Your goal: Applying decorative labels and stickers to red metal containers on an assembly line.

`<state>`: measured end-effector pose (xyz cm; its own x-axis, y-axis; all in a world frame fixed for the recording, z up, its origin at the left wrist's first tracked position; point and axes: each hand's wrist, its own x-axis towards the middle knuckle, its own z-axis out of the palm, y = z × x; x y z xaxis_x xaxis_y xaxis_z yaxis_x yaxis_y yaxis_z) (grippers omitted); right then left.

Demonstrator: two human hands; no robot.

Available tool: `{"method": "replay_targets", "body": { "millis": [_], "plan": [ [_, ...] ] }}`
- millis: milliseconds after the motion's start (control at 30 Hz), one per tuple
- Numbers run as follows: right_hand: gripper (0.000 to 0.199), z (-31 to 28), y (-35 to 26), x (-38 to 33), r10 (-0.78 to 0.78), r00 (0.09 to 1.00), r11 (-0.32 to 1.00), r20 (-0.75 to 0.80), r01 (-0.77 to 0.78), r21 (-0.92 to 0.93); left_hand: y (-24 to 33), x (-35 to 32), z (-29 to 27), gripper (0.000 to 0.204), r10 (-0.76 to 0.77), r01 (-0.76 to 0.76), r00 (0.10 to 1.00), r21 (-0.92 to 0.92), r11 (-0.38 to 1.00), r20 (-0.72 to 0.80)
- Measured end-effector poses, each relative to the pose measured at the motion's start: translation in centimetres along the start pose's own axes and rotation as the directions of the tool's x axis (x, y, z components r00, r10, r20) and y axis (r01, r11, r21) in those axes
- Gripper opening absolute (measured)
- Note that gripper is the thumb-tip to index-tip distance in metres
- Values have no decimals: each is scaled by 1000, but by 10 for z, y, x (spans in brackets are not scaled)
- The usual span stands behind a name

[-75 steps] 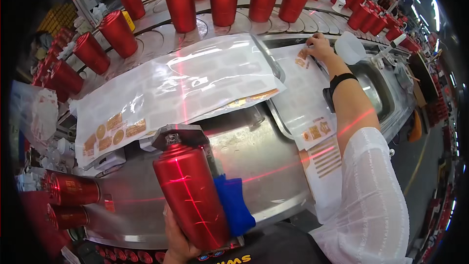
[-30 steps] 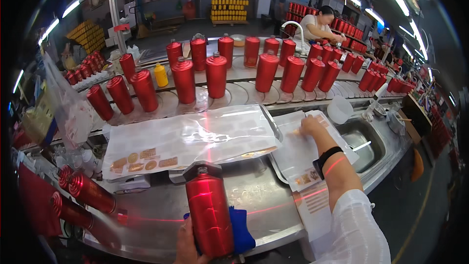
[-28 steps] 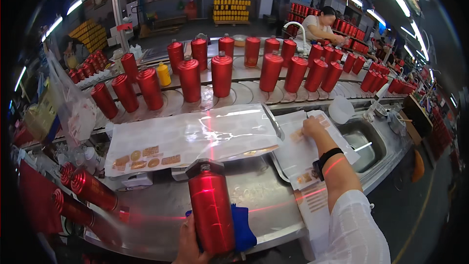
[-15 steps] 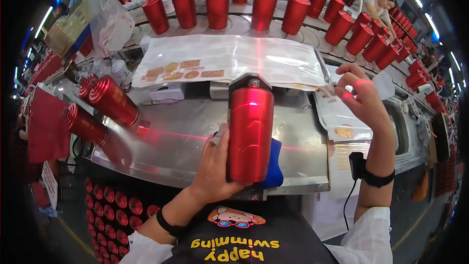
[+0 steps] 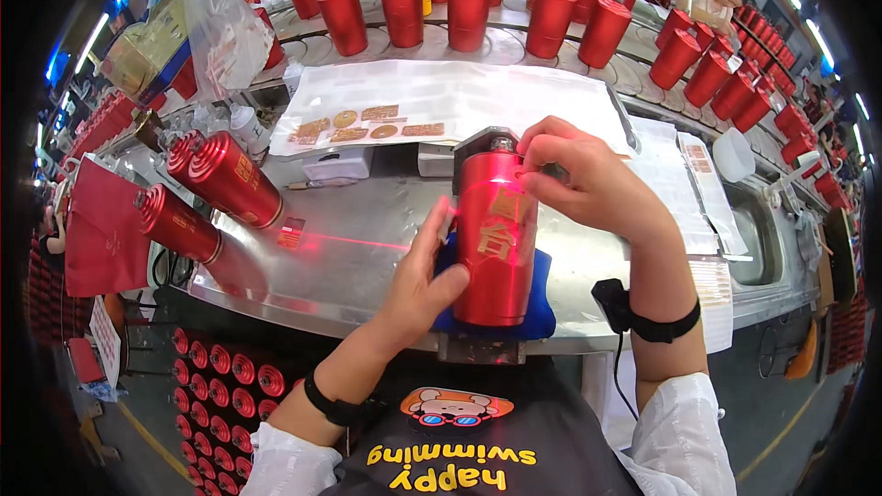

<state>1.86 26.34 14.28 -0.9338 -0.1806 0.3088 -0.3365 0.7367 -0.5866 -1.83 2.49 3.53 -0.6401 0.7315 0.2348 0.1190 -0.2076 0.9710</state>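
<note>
A glossy red metal bottle [image 5: 491, 298] with gold lettering lies tilted toward me on a blue pad [image 5: 544, 289] set in a dark metal holder [image 5: 473, 142]. My left hand [image 5: 418, 280] lies along the bottle's left side, fingers stretched and thumb apart at its edge. Something small and pale shows at its fingertips. My right hand [image 5: 588, 179] is at the bottle's upper right, fingers bent in a pinch by the shoulder. What they pinch is too small to tell. A red laser line crosses the bottle.
Several red bottles [image 5: 469, 14] stand on the curved conveyor at the back. Gold decals lie on a white sheet [image 5: 514, 96]. Lettered bottles [image 5: 234, 182] lean at left on the steel table [image 5: 358, 285]. At right is a sink [image 5: 758, 257]; a person [image 5: 712, 5] works far right.
My right hand has come in from the right to the bottle's top. Gold lettering now shows on the bottle's face. My left hand has opened its thumb away from beneath the bottle. Conveyor bottles have shifted.
</note>
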Motion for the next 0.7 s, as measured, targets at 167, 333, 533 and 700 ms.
{"method": "replay_targets", "body": {
  "millis": [167,333,533,700],
  "plan": [
    [14,13,16,7,-2,1000,1000,-24,2,13,3,27,15,87,-127,117,983,-83,990,-129],
    [14,16,21,12,12,1000,999,-29,-11,36,1,34,20,88,-57,73,983,82,994,-176],
    [15,14,21,15,24,1000,999,-20,-23,29,10,38,25,91,-58,102,976,203,974,-210],
    [15,12,19,16,51,999,999,0,-51,6,14,40,27,90,-59,110,977,243,964,-207]
  ]
}}
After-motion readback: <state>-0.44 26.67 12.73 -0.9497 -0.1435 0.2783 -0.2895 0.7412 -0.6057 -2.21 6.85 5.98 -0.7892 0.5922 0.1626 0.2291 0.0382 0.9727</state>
